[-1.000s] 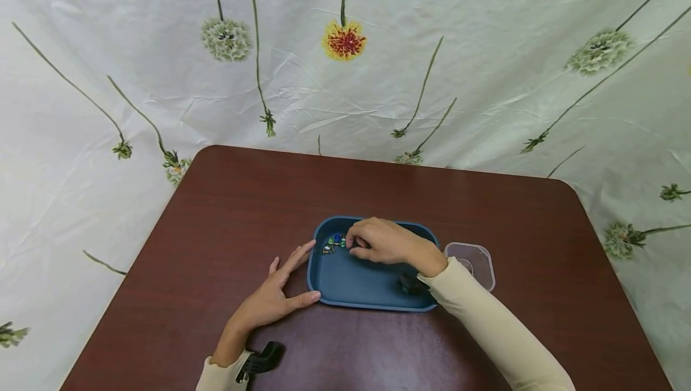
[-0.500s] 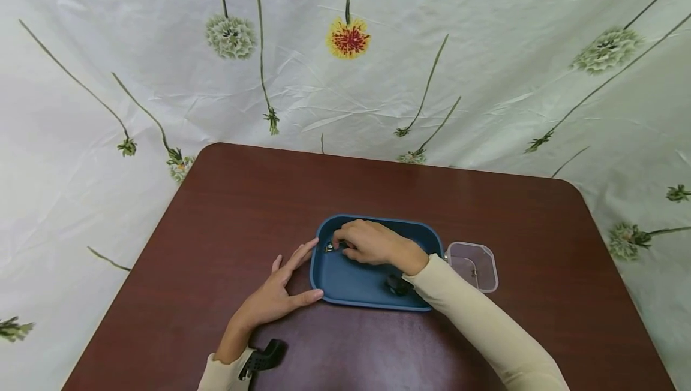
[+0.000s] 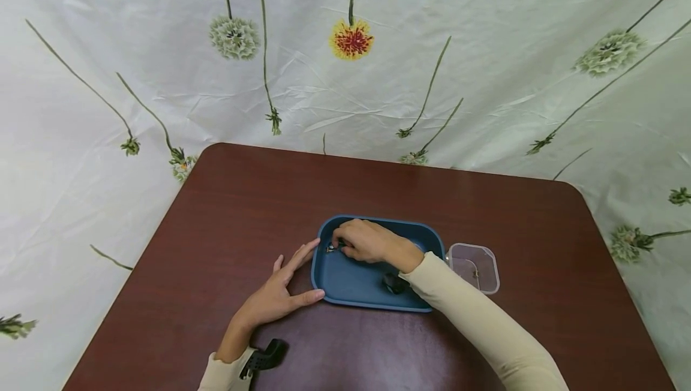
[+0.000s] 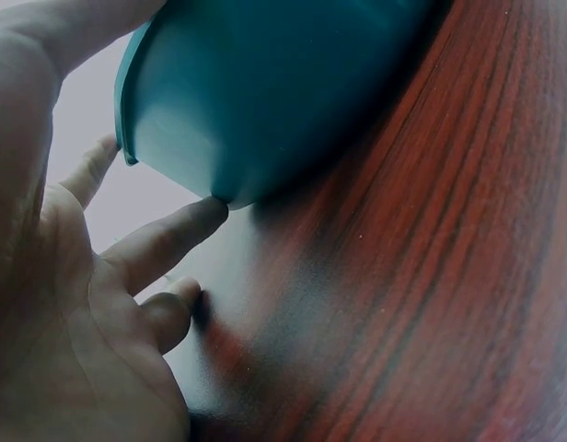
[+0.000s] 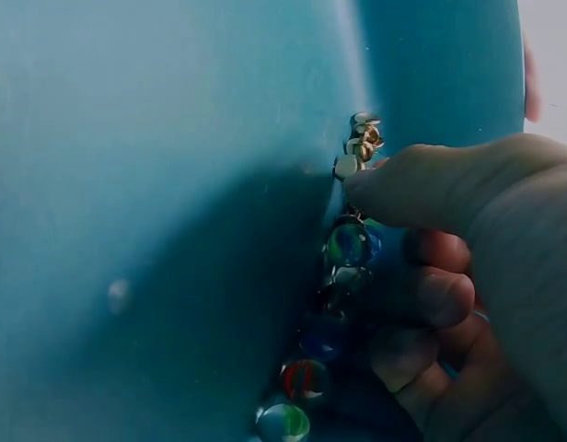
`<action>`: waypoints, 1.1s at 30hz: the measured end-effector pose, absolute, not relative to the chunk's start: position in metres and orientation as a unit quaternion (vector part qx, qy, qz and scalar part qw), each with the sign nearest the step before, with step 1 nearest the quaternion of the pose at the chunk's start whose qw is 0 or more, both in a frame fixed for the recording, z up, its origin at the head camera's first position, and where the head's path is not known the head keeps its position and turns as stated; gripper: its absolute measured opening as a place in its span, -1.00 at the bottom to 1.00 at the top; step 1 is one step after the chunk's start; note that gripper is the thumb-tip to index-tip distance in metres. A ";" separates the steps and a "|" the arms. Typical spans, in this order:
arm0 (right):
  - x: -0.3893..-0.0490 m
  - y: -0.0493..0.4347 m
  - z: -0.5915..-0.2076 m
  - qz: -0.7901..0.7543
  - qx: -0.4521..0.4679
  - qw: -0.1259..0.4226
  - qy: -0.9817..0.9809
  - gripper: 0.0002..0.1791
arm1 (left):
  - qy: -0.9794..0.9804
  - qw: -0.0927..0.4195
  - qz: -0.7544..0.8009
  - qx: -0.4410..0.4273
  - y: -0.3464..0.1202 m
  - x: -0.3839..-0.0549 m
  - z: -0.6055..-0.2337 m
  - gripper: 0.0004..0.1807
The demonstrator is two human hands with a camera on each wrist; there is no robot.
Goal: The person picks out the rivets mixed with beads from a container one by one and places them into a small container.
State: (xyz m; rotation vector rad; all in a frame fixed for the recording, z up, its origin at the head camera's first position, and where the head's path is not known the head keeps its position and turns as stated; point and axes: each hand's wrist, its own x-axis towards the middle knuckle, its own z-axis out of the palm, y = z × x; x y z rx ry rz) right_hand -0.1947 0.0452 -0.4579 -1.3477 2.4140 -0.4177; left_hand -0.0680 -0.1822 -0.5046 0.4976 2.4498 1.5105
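A blue tray [image 3: 345,283] lies on the table. My left hand [image 3: 275,295] spreads round its left side, fingers and thumb extended, with fingertips touching the tray wall [image 4: 237,101] in the left wrist view. My right hand [image 3: 369,241] reaches into the tray's far left part, fingers bent downward. In the right wrist view its thumb [image 5: 403,189] touches a small pale piece [image 5: 346,168] beside gold-coloured bits [image 5: 366,138]. Several glass marbles [image 5: 305,379] line up next to the bent fingers [image 5: 446,295]. Whether the fingers pinch anything is hidden.
A clear plastic box [image 3: 469,259] with a thin small item inside stands right of the tray. Dark devices sit at the left wrist [image 3: 264,358] and right wrist [image 3: 395,283]. The brown table [image 3: 259,193] ends at a flower-printed cloth [image 3: 302,79].
My right hand has moved left over the marbles and small pieces, covering most of them, then stayed nearly still. The left hand keeps its place at the tray, and the clear box shows more fully.
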 end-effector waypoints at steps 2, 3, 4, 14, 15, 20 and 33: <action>-0.194 0.046 -0.458 -0.145 -0.473 0.173 0.852 -0.86 | 0.833 0.110 0.515 0.169 -0.182 -0.068 -0.505 -0.01; -0.194 0.046 -0.458 -0.146 -0.472 0.174 0.852 -0.86 | 0.833 0.111 0.515 0.169 -0.182 -0.068 -0.505 -0.01; -0.194 0.046 -0.459 -0.146 -0.471 0.175 0.852 -0.85 | 0.832 0.111 0.516 0.169 -0.182 -0.068 -0.505 -0.01; -0.195 0.042 -0.466 -0.139 -0.469 0.169 0.856 -0.88 | 0.832 0.113 0.516 0.167 -0.182 -0.068 -0.505 -0.01; -0.195 0.042 -0.466 -0.139 -0.469 0.168 0.856 -0.89 | 0.832 0.114 0.517 0.167 -0.182 -0.068 -0.504 -0.01; -0.194 0.043 -0.467 -0.134 -0.471 0.163 0.857 -0.90 | 0.829 0.116 0.522 0.166 -0.182 -0.068 -0.503 -0.01; -0.195 0.047 -0.465 -0.147 -0.488 0.161 0.845 -0.92 | 0.832 0.114 0.517 0.165 -0.182 -0.068 -0.505 -0.01</action>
